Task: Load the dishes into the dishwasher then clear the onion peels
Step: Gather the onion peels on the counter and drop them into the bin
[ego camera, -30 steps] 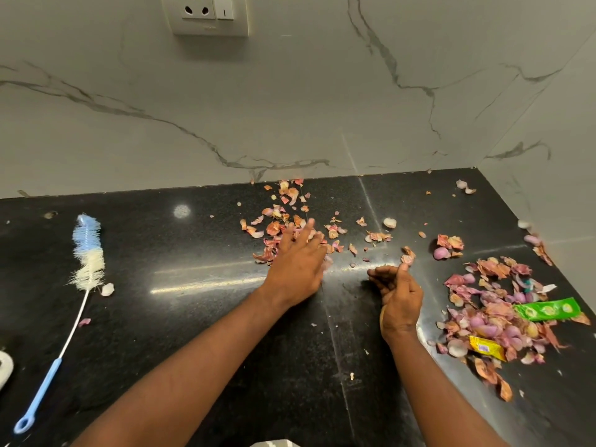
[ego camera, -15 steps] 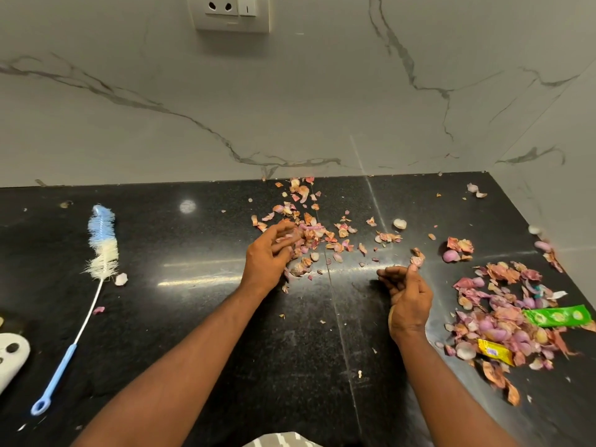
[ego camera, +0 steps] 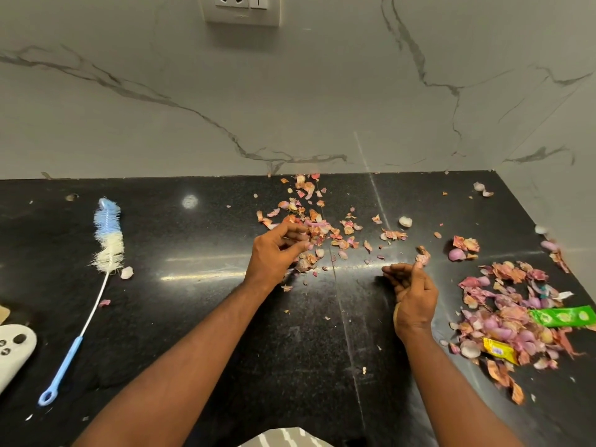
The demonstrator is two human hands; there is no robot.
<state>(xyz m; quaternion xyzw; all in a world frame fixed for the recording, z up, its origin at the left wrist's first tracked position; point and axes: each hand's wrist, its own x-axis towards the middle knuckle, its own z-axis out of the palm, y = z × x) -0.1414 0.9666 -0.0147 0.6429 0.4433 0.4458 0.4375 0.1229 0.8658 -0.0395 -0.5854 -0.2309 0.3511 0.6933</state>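
Onion peels [ego camera: 317,229]: thin, papery flakes in pink, orange and purple, strewn at twelve o'clock on the black bench [ego camera: 180,317], from the back wall forward toward the middle. Second, denser heap of peels [ego camera: 503,317] at three o'clock, purple and rust, mixed with rounder onion skins. Small cluster [ego camera: 464,246] between the two, toward two o'clock, with one purple half-shell beside curled orange bits.

Left hand [ego camera: 274,256] at the near edge of the twelve o'clock scatter, fingers curled inward and raking peels into the palm, several flakes caught under the fingertips. Right hand [ego camera: 414,295] just right of centre, fingers bent toward the palm, thumb and forefinger pinching a small pink peel [ego camera: 423,257] held upright above the knuckles.

Green wrapper [ego camera: 564,316] lying across the right-hand heap at three o'clock; yellow wrapper [ego camera: 498,350] at four o'clock, tucked into the same heap. Blue and white bottle brush [ego camera: 108,235] at nine o'clock, bristle head away, blue loop handle toward seven o'clock, one pale peel beside the bristles. White controller [ego camera: 13,350] at eight o'clock, cut by the frame edge.

Glossy speckled black stone, ceiling light reflected, fine crumbs all over. Behind, white marble wall [ego camera: 290,108] with grey veins, a white socket plate [ego camera: 242,9] at twelve o'clock; a second marble wall closing the corner at two o'clock.
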